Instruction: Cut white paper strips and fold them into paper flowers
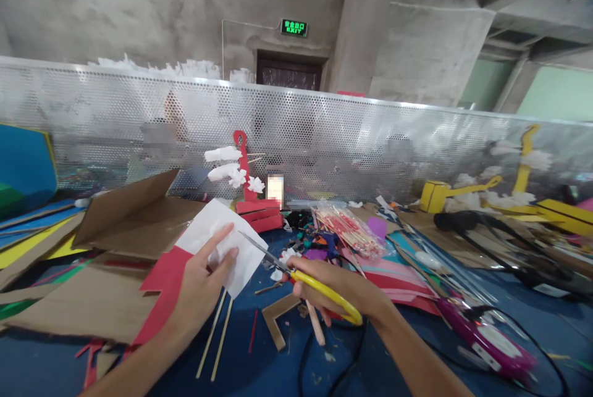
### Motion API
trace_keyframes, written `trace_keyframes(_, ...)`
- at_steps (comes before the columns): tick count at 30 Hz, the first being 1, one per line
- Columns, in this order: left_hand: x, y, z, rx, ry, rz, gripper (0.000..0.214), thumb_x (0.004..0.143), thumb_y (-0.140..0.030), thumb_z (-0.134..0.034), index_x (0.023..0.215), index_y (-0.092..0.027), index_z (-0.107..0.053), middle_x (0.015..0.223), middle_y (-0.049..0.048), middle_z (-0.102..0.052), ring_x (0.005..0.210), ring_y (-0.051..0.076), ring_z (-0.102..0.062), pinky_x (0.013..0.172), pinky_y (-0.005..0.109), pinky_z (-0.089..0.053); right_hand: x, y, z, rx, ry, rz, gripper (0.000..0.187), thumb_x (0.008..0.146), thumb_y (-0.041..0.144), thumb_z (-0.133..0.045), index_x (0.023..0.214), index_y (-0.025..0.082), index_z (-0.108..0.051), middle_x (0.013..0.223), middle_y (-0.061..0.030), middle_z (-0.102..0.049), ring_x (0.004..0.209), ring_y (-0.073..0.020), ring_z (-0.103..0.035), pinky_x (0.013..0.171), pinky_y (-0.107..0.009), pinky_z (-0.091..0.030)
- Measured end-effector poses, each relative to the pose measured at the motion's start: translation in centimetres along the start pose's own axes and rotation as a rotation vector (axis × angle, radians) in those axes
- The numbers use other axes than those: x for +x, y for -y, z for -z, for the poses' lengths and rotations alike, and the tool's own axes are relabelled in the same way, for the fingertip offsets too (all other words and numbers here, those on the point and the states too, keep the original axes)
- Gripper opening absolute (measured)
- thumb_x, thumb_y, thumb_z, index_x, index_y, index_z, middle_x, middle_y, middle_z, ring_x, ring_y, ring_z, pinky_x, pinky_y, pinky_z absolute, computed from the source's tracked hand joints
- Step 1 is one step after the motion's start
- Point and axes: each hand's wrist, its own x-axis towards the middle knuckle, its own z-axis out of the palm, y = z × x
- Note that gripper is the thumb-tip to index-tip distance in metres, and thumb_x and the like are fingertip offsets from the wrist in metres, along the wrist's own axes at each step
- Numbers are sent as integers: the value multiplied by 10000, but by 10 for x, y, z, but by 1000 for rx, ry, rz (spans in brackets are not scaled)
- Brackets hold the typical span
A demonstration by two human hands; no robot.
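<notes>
L hand (201, 276) clamped on paper (204, 223), R hand (340, 278) gripping scissors (308, 281), tip over sheet. Prob. cutting step; next move calls for steady paper, tip aligned.

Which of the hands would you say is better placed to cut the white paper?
Probably the right hand: it holds the yellow-handled scissors, while the left hand holds the white paper.

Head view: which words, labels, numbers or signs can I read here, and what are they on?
"安全出口" and "EXIT": sign above the door.
Label on the black item at right: too blurred to read.
White panel on the purple device: any markings too blurred to read.
</notes>
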Motion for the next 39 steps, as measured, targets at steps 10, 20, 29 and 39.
trace_keyframes(10, 0, 1, 1, 21, 13, 2, 559, 786, -429, -577, 1293, -199, -531, 500, -64, -472, 433, 79, -270, 390, 179, -265, -1, 6, 4, 64, 13, -70, 135, 903, 275, -427, 1015, 204, -457, 640, 80, -424, 337, -9, -388, 313, -101, -365)
trace_keyframes(20, 1, -2, 2, -9, 16, 4, 560, 801, -437, -561, 1305, -198, -514, 484, -81, -357, 439, 79, -257, 395, 166, -221, -2, 0, 6, 70, -5, -13, 220, 912, 376, -457, 1041, 199, -468, 703, 52, -490, 361, -25, -405, 330, -129, -323)
trace_keyframes(29, -2, -4, 0, -106, 40, 29, 598, 797, -434, -571, 1339, -205, -470, 534, -79, -361, 444, 73, -272, 394, 158, -251, -1, 3, 8, -73, -3, 17, 182, 926, 296, -416, 1070, 195, -464, 736, 31, -490, 462, -44, -399, 430, -147, -328)
trace_keyframes(39, -9, -10, -5, -116, 82, 27, 659, 808, -415, -569, 1407, -231, -364, 608, -66, -424, 482, 80, -309, 409, 157, -299, 0, -5, 4, -182, -47, 165, 310, 944, 407, -363, 1144, 180, -431, 742, 7, -509, 559, -88, -436, 508, -192, -353)
